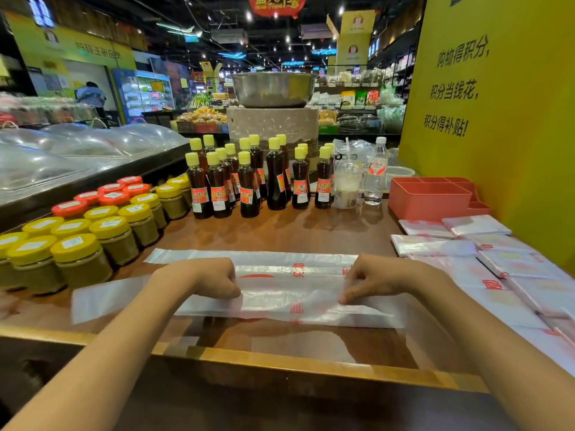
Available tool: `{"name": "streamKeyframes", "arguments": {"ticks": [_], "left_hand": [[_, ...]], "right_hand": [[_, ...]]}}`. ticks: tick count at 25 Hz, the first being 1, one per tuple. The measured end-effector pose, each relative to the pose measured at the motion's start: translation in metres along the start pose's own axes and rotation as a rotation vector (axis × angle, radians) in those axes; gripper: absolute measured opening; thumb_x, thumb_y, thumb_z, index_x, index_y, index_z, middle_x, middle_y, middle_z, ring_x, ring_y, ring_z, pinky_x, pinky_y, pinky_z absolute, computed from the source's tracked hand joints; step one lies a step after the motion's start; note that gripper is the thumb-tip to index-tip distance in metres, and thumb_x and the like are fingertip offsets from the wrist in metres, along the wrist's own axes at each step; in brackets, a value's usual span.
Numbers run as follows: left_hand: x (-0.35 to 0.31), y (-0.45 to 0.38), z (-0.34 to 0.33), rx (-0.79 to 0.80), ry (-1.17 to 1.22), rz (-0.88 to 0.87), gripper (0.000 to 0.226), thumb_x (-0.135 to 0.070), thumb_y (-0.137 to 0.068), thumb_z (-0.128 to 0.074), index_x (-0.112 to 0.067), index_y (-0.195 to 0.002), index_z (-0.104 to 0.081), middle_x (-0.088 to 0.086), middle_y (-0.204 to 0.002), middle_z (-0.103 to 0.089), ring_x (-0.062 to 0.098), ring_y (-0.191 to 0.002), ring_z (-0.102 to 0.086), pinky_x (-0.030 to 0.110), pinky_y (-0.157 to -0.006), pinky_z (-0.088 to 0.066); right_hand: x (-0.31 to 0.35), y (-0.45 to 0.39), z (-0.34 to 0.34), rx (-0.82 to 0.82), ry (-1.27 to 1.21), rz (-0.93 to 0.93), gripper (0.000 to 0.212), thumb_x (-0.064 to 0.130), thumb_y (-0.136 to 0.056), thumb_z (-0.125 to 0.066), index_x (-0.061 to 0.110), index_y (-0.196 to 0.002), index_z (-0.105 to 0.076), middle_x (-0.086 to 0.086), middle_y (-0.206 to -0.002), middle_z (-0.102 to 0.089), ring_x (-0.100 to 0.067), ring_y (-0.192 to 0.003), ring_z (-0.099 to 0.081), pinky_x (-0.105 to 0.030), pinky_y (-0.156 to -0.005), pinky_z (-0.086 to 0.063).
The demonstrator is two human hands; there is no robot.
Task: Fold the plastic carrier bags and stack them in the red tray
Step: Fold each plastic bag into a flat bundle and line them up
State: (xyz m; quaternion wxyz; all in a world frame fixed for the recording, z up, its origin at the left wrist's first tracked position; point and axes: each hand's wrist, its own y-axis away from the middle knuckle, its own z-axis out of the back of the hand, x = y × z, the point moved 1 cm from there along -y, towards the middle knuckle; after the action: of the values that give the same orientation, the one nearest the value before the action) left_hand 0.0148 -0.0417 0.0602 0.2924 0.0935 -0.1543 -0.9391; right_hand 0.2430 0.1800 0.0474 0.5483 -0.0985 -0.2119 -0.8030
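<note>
both hands pinch the near fold of a translucent carrier bag (280,293) with red print, lying as a long flat strip across the wooden counter (280,234). left hand (205,279) and right hand (378,279) curl knuckles-up, forearms angled inward. red tray (431,197) sits far right, behind flat bags (497,262).

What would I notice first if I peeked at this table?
Probably the two hands, left and right, pinching a long plastic carrier bag with red print at the near edge. Behind them stand dark sauce bottles with yellow caps, and yellow-lidded jars crowd the left. A red tray sits far right.
</note>
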Motion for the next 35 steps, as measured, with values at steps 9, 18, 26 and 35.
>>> {"name": "streamKeyframes", "arguments": {"ticks": [9,18,26,35], "left_hand": [[-0.032,-0.006,-0.05,-0.531,0.03,-0.205,0.052,-0.038,-0.104,-0.036,-0.023,-0.153,-0.033,-0.001,-0.153,-0.043,0.018,-0.141,-0.038,0.038,-0.121,-0.02],[-0.023,-0.028,-0.055,-0.479,0.255,-0.275,0.031,-0.041,-0.103,-0.046,-0.028,-0.129,-0.055,-0.006,-0.125,-0.063,0.01,-0.108,-0.057,0.03,-0.093,-0.05],[-0.014,-0.056,-0.056,-0.533,0.205,-0.321,0.022,-0.042,-0.1,-0.049,-0.028,-0.111,-0.063,-0.012,-0.103,-0.057,0.007,-0.094,-0.053,0.026,-0.081,-0.048],[-0.021,-0.058,-0.07,-0.623,0.078,-0.332,0.035,-0.037,-0.104,-0.039,-0.024,-0.133,-0.055,-0.005,-0.136,-0.058,0.015,-0.12,-0.052,0.032,-0.101,-0.04]], "right_hand": [[0.046,0.0,-0.027,-0.421,0.565,-0.014,0.044,0.047,-0.1,-0.046,0.021,-0.135,-0.054,-0.001,-0.13,-0.064,-0.023,-0.116,-0.059,-0.038,-0.106,-0.039],[0.026,-0.021,-0.061,-0.482,0.195,-0.118,0.029,0.033,-0.103,-0.043,0.016,-0.095,-0.065,-0.002,-0.097,-0.062,-0.022,-0.087,-0.06,-0.038,-0.08,-0.053],[-0.006,-0.04,-0.06,-0.54,0.086,-0.068,0.021,0.034,-0.101,-0.048,0.018,-0.099,-0.062,0.002,-0.103,-0.057,-0.022,-0.1,-0.055,-0.036,-0.085,-0.047],[0.031,-0.036,-0.076,-0.376,0.206,0.185,0.057,0.057,-0.104,-0.033,0.032,-0.155,-0.033,0.011,-0.163,-0.026,-0.007,-0.149,-0.018,-0.038,-0.125,-0.011]]}}
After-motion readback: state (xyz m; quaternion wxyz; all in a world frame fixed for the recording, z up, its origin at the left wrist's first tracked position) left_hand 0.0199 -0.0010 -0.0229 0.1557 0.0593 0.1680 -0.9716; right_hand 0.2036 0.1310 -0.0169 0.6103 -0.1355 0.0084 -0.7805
